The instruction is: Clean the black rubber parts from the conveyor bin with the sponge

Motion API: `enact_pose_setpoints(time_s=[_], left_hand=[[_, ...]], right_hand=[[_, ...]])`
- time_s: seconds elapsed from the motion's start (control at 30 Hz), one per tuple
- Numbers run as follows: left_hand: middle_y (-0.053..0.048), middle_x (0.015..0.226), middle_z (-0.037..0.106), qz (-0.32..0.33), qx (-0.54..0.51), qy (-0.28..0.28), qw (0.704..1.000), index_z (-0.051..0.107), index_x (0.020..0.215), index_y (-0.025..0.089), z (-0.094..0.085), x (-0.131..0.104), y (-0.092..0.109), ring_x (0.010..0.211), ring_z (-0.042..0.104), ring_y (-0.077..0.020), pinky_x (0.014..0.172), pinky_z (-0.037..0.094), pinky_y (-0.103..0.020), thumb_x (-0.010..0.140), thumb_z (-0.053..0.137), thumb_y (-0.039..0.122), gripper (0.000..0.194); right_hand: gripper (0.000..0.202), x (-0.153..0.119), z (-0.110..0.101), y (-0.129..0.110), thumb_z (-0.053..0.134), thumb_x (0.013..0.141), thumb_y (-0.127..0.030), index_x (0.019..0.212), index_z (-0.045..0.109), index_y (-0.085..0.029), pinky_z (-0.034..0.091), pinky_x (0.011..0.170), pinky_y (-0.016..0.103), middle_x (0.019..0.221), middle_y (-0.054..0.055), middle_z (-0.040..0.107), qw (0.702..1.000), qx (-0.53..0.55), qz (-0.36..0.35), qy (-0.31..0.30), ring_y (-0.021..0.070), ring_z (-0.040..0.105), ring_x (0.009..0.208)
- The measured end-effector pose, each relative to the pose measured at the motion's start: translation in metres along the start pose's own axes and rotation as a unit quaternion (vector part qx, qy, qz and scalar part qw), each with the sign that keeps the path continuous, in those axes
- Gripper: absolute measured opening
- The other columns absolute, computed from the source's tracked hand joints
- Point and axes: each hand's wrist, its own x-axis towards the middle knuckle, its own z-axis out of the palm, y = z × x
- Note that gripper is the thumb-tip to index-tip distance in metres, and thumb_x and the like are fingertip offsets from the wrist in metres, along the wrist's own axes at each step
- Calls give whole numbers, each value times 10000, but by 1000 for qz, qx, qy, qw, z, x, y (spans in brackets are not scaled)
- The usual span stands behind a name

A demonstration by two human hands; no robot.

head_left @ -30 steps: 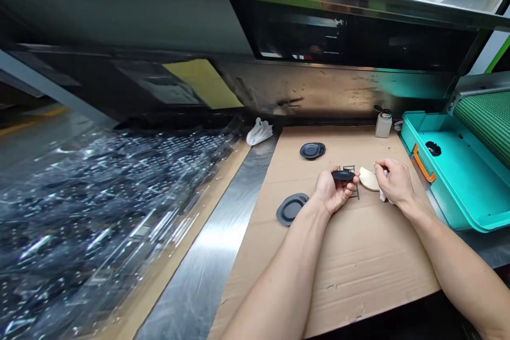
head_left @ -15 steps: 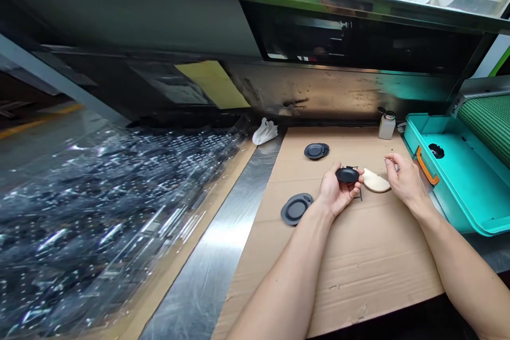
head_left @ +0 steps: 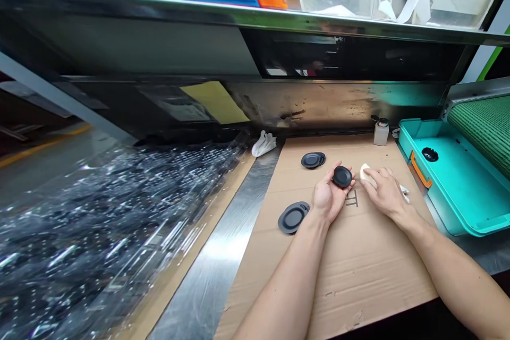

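Observation:
My left hand (head_left: pixel 329 196) holds a small round black part (head_left: pixel 342 176) on its fingers, above the cardboard sheet (head_left: pixel 358 265). To its right, my right hand (head_left: pixel 384 188) has its fingers closed on a cream-coloured pad (head_left: pixel 365 172), which is partly hidden under the fingers. A flat dark part (head_left: pixel 294 217) lies on the cardboard left of my left wrist. Farther back rests another black oval part (head_left: pixel 313 160). A white piece shows just beyond the right knuckles; I cannot make out what it is.
A teal tray (head_left: pixel 458 191) with a black part (head_left: pixel 430 154) inside stands at the right. A small bottle (head_left: pixel 381 133) and crumpled white material (head_left: pixel 263 144) sit at the back. Clear plastic packaging (head_left: pixel 119 244) full of dark items covers the left; a metal shelf edge (head_left: pixel 319 28) crosses above.
My right hand has moved left and closed on the cream pad, lifting it. The black part in my left hand is tilted more toward the camera. The view has tipped upward slightly.

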Motion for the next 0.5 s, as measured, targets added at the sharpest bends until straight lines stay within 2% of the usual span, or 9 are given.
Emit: enact_pose_setpoints(time_s=[0.07,0.13,0.23,0.27,0.37,0.43,0.5], left_hand=[[-118,1067,710,-11,-7,-3,1000,596,1181,158,2,0,-9,931,708,-198,849,576,-352,983,444,213,255],[-122,1060,720,-37,-15,-8,999,625,1103,141,3,1,-15,962,705,-199,912,567,-358,995,427,234,245],[-152,1085,727,-69,-14,-29,997,650,1061,122,3,0,-17,1018,701,-228,940,567,-387,1025,384,331,340],[-159,1094,727,-70,-8,-33,997,655,1066,115,2,0,-16,1022,700,-230,933,573,-391,1031,369,339,365],[-155,1093,731,-65,26,-29,997,659,1076,108,0,-2,-14,984,709,-217,873,596,-385,1029,379,281,333],[-158,1091,733,-64,67,-43,995,661,1088,111,1,-5,-14,955,719,-224,813,602,-373,1004,461,279,274],[-167,1112,730,-40,118,-71,990,665,1108,112,2,-8,-16,954,723,-233,791,590,-346,949,597,330,278]], right_hand=[[336,-3,3,-10,510,1035,-359,1318,631,-221,429,965,347,1168,104,666,1000,19,6,18,240,566,1079],[312,-7,4,-22,518,1032,-341,1292,642,-222,425,985,354,1181,101,664,999,18,-39,5,240,561,1082],[317,-10,5,-34,507,1034,-335,1312,630,-246,417,1006,378,1273,108,628,994,-6,-111,-9,255,523,1140],[329,-8,5,-33,494,1037,-342,1327,622,-251,422,993,387,1287,115,620,994,-22,-104,-8,263,515,1147],[352,0,4,-15,459,1047,-370,1329,625,-240,432,931,387,1247,135,632,997,-72,-8,1,276,525,1107],[345,4,2,0,450,1051,-387,1288,648,-235,421,922,377,1222,126,645,996,-84,39,3,270,534,1089],[322,5,0,12,463,1046,-388,1239,669,-235,406,921,365,1204,112,657,994,-89,56,2,261,541,1082]])
